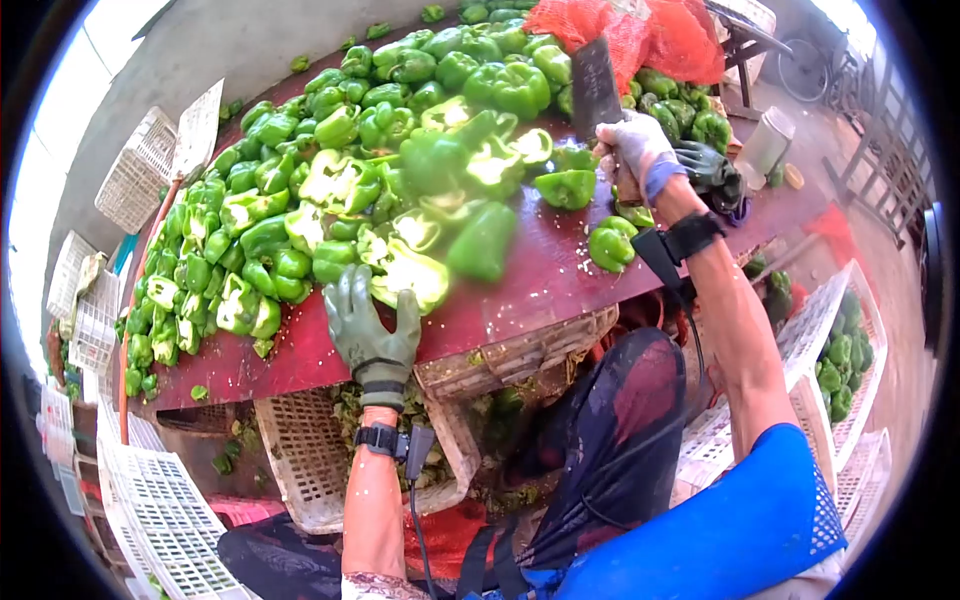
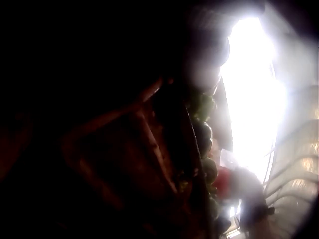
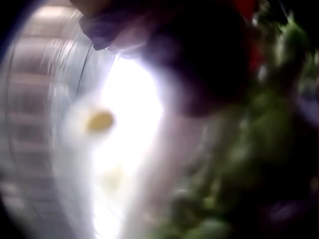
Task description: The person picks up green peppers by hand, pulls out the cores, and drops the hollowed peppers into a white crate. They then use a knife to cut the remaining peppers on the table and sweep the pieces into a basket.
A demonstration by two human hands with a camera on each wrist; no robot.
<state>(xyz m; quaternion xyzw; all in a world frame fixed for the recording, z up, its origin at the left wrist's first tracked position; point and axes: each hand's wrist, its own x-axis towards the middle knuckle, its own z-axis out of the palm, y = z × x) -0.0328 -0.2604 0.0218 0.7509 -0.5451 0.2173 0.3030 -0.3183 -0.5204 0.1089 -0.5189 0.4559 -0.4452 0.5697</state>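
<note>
My right hand [image 1: 640,155], in a pale glove, grips the handle of a cleaver [image 1: 596,88], its broad dark blade raised above the table's right part. My left hand [image 1: 372,325], in a grey-green glove, lies at the table's front edge with fingers spread. Its fingertips are right at a cut green pepper [image 1: 412,275] with its pale inside showing. To the right of it, a green pepper piece [image 1: 483,240] is smeared by motion, as is another pepper piece [image 1: 435,158] farther back. A single green pepper [image 1: 612,245] sits below the right hand. The left wrist view is mostly dark; the right one is blurred.
A large heap of whole and split peppers [image 1: 270,180] covers the red table [image 1: 540,290]. A red mesh bag [image 1: 680,40] lies at the back right, with a dark glove [image 1: 708,165] nearer. Plastic crates [image 1: 300,460] stand below the table edge and at both sides.
</note>
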